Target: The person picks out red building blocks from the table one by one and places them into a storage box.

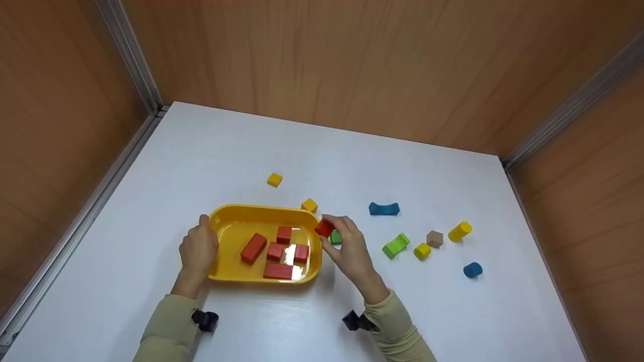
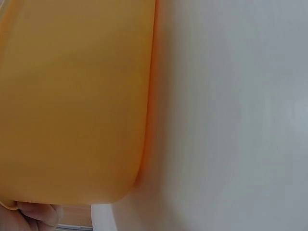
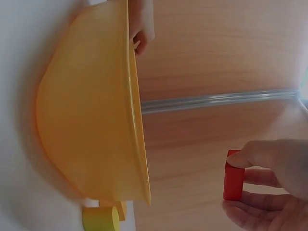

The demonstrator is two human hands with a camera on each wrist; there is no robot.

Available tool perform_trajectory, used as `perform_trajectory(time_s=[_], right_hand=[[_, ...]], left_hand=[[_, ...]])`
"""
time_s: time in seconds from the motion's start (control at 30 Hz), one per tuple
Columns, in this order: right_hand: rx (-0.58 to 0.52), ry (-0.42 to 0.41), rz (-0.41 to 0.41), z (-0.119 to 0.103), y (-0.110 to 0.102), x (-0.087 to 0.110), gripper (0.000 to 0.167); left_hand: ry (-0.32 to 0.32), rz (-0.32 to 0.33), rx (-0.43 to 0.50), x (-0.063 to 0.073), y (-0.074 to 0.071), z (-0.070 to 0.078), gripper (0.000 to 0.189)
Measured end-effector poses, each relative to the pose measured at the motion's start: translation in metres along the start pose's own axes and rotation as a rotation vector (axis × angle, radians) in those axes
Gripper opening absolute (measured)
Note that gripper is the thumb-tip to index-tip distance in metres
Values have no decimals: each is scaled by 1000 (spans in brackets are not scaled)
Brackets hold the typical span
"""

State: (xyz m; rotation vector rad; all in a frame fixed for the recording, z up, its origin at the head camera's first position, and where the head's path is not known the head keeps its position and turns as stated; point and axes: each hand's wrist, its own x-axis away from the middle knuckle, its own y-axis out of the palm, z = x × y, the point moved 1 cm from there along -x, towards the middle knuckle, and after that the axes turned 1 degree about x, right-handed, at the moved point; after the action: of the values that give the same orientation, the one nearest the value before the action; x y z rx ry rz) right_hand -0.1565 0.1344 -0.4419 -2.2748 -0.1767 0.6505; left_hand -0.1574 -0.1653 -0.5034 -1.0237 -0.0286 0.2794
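My left hand (image 1: 198,250) grips the left end of a yellow plastic tray (image 1: 229,246). Several red wooden blocks lie in the tray, among them a long block (image 1: 253,248) and a cube (image 1: 284,235). Between thumb and fingers, my right hand (image 1: 352,249) pinches a red block (image 3: 234,180) above the tray's right rim. The right wrist view has that block higher than the rim and apart from it. A green block (image 1: 335,237) sits just outside the tray's right end, partly covered by the right hand.
Behind the tray lie two yellow blocks (image 1: 274,180). Off to the right are a blue arch-shaped block (image 1: 384,209), a light green block (image 1: 396,246), a yellow piece (image 1: 422,251), a grey-brown cube (image 1: 434,239), a yellow cylinder (image 1: 460,231) and a blue cylinder (image 1: 473,270). Wooden walls surround the white table (image 1: 282,322).
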Motion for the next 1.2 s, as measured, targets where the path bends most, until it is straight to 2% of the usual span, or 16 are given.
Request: perform_trajectory(time_s=[0.4, 0.63, 0.73, 0.8, 1.03, 1.2], right_hand=[[-11, -106, -123, -33, 29, 0, 41], [11, -250, -188, -46, 51, -1, 39], [56, -299, -229, -49, 59, -2, 39], [73, -295, -277, -51, 63, -2, 39], [73, -197, -503, -54, 76, -5, 40], [53, -219, -605, -51, 88, -8, 40]], left_hand=[[-25, -28, 8, 0, 1, 1, 16], [-11, -15, 12, 1, 1, 1, 14], [-5, -16, 16, 1, 1, 2, 14], [-4, -18, 16, 1, 1, 2, 15], [-19, -38, 11, 2, 0, 2, 20], [-24, -38, 7, 1, 1, 2, 21]])
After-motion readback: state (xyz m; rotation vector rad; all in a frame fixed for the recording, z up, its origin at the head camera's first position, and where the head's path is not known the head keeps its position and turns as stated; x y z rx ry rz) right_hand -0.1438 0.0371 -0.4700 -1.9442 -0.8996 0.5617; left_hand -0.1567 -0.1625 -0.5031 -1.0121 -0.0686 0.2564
